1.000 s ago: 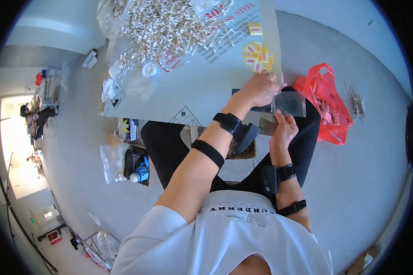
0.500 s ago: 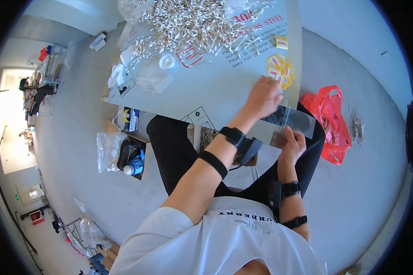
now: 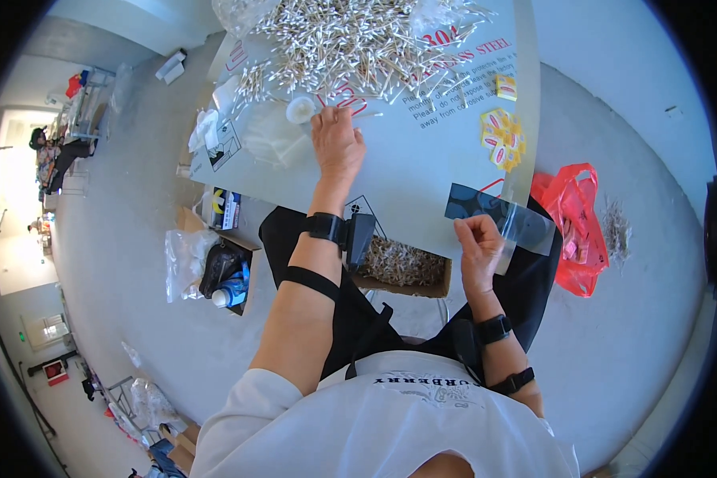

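My left hand (image 3: 336, 145) is over the table, fingers bent down and thumb apart, just below a small round white tub (image 3: 300, 110). A single cotton swab (image 3: 368, 115) lies beside its fingertips, at the lower edge of a big heap of cotton swabs (image 3: 334, 52). My right hand (image 3: 479, 245) is at the table's near right edge with thumb and fingers pinched together. Whatever is between them is too small to make out. Beside it, a dark see-through sheet (image 3: 478, 203) and a clear plastic piece (image 3: 530, 229) stick out over my right thigh.
Yellow labels (image 3: 502, 139) and a small yellow stack (image 3: 506, 88) lie at the table's right. Translucent pieces (image 3: 277, 135) are on the left. A carton of swabs (image 3: 402, 263) stands under the near edge. A red plastic bag (image 3: 577, 231) is on the floor at right.
My left hand has moved from beside the yellow labels leftward to the small white tub. My right hand has shifted a little left, still pinched. The carton of swabs shows more fully.
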### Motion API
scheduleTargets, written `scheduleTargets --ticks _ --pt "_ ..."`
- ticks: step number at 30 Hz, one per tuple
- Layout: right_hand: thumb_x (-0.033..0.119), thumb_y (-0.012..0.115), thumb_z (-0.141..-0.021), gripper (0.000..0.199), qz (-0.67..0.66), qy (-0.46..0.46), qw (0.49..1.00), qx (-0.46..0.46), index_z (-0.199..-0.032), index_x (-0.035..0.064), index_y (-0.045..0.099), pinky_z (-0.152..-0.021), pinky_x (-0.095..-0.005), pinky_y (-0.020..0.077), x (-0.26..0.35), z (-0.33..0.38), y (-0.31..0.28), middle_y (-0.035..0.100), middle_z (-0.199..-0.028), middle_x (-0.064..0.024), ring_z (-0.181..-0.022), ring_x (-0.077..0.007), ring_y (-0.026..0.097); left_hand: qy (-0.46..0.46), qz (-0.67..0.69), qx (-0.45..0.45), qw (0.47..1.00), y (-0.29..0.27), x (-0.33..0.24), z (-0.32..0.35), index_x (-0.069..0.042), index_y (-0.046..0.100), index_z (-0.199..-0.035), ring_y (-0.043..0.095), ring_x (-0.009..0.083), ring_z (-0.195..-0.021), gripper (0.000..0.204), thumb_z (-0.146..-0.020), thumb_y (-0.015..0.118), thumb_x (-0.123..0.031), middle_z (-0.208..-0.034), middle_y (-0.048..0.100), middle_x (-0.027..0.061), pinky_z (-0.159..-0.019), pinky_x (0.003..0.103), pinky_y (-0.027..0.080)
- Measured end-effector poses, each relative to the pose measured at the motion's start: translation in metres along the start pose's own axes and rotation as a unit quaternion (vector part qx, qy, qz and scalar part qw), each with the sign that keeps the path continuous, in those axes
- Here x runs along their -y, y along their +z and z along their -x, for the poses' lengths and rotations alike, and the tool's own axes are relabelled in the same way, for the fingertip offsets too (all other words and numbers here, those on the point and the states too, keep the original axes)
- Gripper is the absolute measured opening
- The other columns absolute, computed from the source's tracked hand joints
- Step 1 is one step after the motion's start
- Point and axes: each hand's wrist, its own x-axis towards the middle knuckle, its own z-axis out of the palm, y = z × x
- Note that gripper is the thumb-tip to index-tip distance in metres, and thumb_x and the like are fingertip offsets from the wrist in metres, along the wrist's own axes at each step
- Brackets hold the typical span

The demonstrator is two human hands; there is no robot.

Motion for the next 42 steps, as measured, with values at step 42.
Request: scheduleTargets --ticks 42 --pt "0.001 0.067 -0.071 0.014 0.321 -0.285 0.902 0.055 -0.079 0.007 0.058 -0.075 -0.0386 0.0444 -0.006 -0.085 0.037 0.058 -0.095 -0.0049 -0.088 -0.0272 0.056 0.019 0.287 0.161 0.944 0.032 -0.022 -0.069 -0.003 0.069 -0.094 0.065 0.0259 -0.076 0.019 -0.077 0.064 0.003 -0.089 0.067 0.0128 -0.07 0.034 0.052"
